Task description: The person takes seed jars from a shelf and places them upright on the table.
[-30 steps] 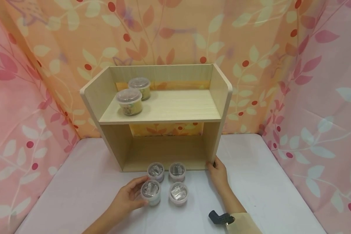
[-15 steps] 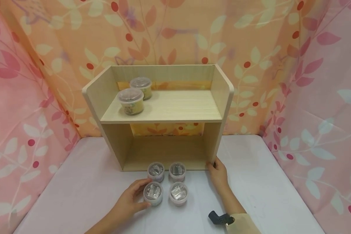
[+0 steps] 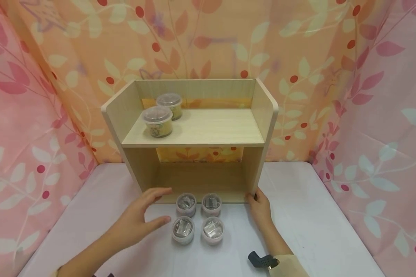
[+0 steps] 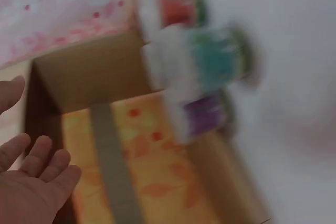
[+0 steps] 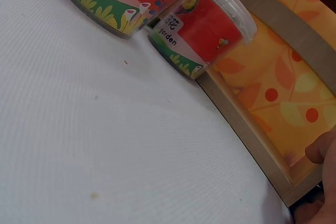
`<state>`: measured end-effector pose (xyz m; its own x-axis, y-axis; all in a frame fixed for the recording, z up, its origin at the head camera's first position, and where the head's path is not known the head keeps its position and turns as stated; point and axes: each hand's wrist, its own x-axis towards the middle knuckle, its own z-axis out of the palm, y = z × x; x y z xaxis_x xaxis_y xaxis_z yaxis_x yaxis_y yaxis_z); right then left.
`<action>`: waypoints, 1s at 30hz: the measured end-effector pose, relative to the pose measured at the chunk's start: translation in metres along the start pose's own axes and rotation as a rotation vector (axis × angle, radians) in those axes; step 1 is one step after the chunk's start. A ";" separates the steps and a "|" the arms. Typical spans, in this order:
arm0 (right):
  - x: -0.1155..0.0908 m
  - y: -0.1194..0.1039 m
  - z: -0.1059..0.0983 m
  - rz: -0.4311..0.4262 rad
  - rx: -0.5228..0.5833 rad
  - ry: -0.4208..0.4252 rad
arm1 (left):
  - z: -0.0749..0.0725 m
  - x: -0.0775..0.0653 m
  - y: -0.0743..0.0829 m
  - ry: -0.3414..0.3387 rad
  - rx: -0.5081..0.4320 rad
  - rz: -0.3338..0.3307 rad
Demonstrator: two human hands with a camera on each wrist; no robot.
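Note:
Several small lidded plastic tubs stand in a square before the wooden shelf (image 3: pixel 211 127): a back left tub (image 3: pixel 186 204), a back right tub (image 3: pixel 211 204), a front left tub (image 3: pixel 183 230) and a front right tub (image 3: pixel 213 230). My left hand (image 3: pixel 133 225), thumb and fingers spread, hovers just left of them, holding nothing. In the left wrist view a teal-labelled tub (image 4: pixel 212 59) is blurred. My right hand (image 3: pixel 260 209) grips the shelf's lower right front corner, its thumb (image 5: pixel 321 148) inside the side panel. The right wrist view shows a red-labelled tub (image 5: pixel 207 30).
Two yellow-labelled tubs, one front (image 3: pixel 159 125) and one behind (image 3: pixel 175 110), stand at the left of the upper board. A white cloth (image 3: pixel 298 215) covers the table. Floral curtains (image 3: pixel 208 38) hang close behind and on both sides. A dark device (image 3: pixel 261 260) sits at the right wrist.
My left hand slid the front left tub slightly to the right, let go of it, then moved up and left with fingers spreading. The right hand stays on the shelf corner.

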<state>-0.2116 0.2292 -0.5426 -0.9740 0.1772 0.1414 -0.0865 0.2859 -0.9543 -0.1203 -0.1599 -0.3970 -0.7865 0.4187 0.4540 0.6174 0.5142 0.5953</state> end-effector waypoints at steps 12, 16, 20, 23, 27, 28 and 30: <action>0.002 0.004 0.000 0.000 0.006 -0.001 | -0.094 0.071 0.046 0.244 -0.262 -0.091; 0.002 0.005 0.000 0.000 -0.008 -0.007 | -0.110 0.102 0.049 0.262 -0.343 -0.187; 0.001 0.005 -0.001 -0.005 -0.015 -0.009 | -0.116 0.126 0.043 0.201 -0.318 -0.311; 0.002 0.003 0.000 -0.012 -0.012 -0.001 | -0.115 0.141 0.034 0.153 -0.278 -0.384; 0.001 0.002 0.001 -0.004 -0.014 0.012 | -0.113 0.155 0.022 0.118 -0.262 -0.430; 0.001 0.002 0.001 -0.003 -0.014 0.011 | -0.112 0.157 0.019 0.113 -0.256 -0.433; 0.001 0.002 0.001 0.000 -0.011 0.011 | -0.111 0.161 0.015 0.109 -0.247 -0.440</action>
<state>-0.2127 0.2286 -0.5446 -0.9716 0.1877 0.1441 -0.0838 0.2966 -0.9513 -0.2400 -0.1677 -0.2414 -0.9761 0.1152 0.1841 0.2160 0.4264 0.8783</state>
